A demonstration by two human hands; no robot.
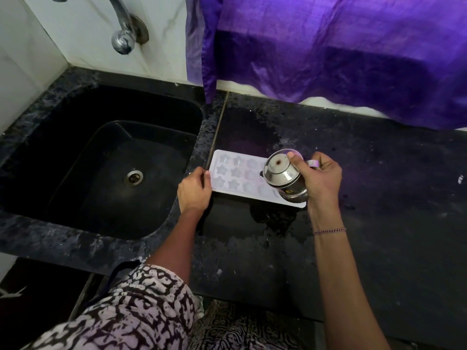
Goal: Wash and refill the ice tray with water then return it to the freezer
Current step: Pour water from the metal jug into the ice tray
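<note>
A white ice tray (235,173) with star-shaped cells lies flat on the black counter (366,198), just right of the sink. My left hand (194,192) pinches the tray's left end between thumb and fingers. My right hand (319,178) grips a small steel pot (283,176) and holds it tilted over the tray's right half. The pot covers the tray's right cells. I cannot tell whether water is running out of it.
A black sink (106,160) with a steel drain (134,176) lies to the left, under a chrome tap (123,34). A purple cloth (328,46) hangs at the back over the counter. The counter near the tray looks wet.
</note>
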